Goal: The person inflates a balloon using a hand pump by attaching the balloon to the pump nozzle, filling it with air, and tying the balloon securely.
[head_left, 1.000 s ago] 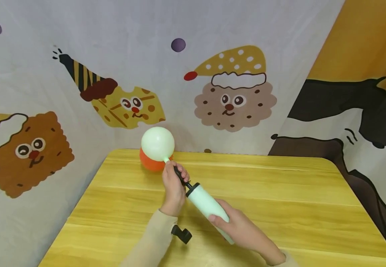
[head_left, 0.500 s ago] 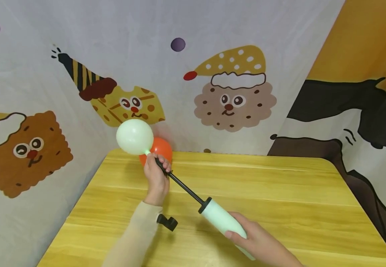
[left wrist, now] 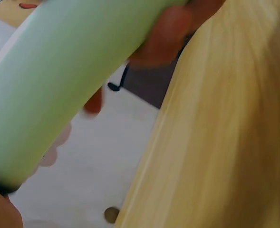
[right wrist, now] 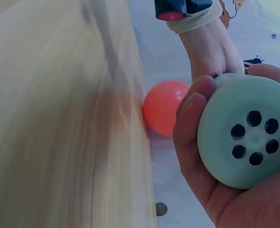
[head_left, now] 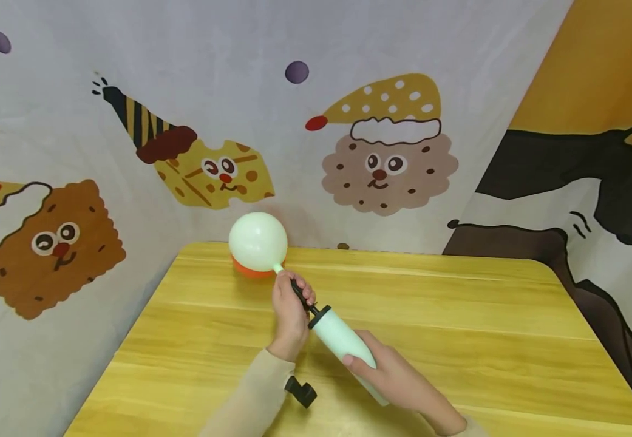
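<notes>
My left hand [head_left: 291,306] grips the black handle end of a balloon pump, with the neck of a pale green balloon [head_left: 258,241] at its fingers. The balloon is round and partly inflated. My right hand [head_left: 394,370] is wrapped round the pump's mint-green barrel [head_left: 343,340]. Little of the black rod shows between handle and barrel. In the right wrist view the round end of the balloon pump [right wrist: 256,137], with several dark holes, faces the camera. The barrel [left wrist: 73,80] fills much of the left wrist view, right-hand fingers [left wrist: 166,38] curled behind it.
An orange-red balloon [right wrist: 166,107] lies at the far edge of the wooden table [head_left: 458,315], mostly hidden behind the pale one in the head view. A cloth backdrop [head_left: 228,79] with cartoon figures hangs behind the table. A black wrist mount [head_left: 301,391] sticks out from the left sleeve.
My hands drew apart, baring the long black rod, then came together again, so the rod is now nearly all inside the barrel. The pale balloon swung left and back, covering the orange one.
</notes>
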Motion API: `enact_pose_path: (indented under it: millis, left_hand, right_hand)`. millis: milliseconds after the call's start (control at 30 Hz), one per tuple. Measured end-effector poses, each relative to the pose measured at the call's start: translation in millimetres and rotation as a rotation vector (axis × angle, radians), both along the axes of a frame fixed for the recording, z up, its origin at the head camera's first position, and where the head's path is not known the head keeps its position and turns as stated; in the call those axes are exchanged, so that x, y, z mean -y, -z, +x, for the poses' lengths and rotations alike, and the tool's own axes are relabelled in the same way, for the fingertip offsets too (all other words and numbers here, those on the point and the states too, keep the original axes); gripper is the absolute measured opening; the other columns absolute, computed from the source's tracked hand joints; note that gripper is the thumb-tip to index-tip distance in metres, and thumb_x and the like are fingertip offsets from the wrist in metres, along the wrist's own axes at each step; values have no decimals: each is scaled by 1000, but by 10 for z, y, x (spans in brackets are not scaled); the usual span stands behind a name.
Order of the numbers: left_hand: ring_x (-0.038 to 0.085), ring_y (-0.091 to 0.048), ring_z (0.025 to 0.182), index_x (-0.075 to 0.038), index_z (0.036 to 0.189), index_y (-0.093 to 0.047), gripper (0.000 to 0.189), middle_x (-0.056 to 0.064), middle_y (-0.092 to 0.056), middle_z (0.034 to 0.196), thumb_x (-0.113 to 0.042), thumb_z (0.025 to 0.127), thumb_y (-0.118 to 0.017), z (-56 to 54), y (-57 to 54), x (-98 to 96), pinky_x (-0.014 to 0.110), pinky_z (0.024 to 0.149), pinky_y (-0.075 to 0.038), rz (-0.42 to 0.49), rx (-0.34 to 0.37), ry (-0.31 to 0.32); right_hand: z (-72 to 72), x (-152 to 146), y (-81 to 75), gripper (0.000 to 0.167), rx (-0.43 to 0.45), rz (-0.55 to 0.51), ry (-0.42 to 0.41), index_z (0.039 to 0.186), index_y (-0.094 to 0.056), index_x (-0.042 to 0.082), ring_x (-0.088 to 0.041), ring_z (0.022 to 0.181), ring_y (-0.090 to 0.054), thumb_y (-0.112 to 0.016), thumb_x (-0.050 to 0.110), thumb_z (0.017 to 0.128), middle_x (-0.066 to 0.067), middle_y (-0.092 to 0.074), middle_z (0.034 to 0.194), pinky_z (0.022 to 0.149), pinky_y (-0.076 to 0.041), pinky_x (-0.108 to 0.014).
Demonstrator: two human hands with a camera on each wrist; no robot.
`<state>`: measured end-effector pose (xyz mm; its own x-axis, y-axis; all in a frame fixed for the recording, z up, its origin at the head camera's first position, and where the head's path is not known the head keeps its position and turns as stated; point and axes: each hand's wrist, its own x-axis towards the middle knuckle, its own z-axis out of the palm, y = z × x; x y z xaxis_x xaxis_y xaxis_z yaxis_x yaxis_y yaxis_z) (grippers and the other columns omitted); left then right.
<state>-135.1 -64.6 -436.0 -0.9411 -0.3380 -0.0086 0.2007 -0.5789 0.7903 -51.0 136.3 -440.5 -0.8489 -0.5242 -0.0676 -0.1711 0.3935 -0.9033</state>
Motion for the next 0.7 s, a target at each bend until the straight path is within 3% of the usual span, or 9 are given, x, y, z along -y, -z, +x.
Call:
enact_pose_path:
  millis: [133,300,500,700]
  left_hand:
    - [7,-41,48,-12,85,-44,35,-2,-46,66,-23,114,-28,22,1,-56,19,43,-38,-14,12,5]
    - [7,-41,46,-12,85,-44,36,-2,-46,65,-26,115,-29,-16,-108,-16,19,42,-38,-30,-44,-6]
    - [8,-42,47,-12,85,-44,35,-1,-46,65,-23,114,-29,-123,-258,176,19,41,-38,13,-110,-38]
    - [7,-42,48,-13,87,-43,31,-1,-46,68,-21,114,-30,-226,-337,364,17,41,-37,56,-134,-109]
  right_hand:
    - [-31,46,8,51,9,-30,18,148,-47,2,-16,86,-65,-56,33,108,-9,-66,111,68,-57,-32]
    - [35,41,-11,48,-2,-58,50,150,-47,8,-16,84,-66,-58,29,108,-9,-67,111,65,-58,-32]
    - [139,-152,-102,46,2,-13,35,152,-47,17,-15,90,-64,-56,29,109,-7,-66,119,69,-56,-32]
    - [232,-439,-105,43,-23,59,-5,149,-49,15,-10,93,-62,-57,27,109,-4,-67,121,76,-53,-30]
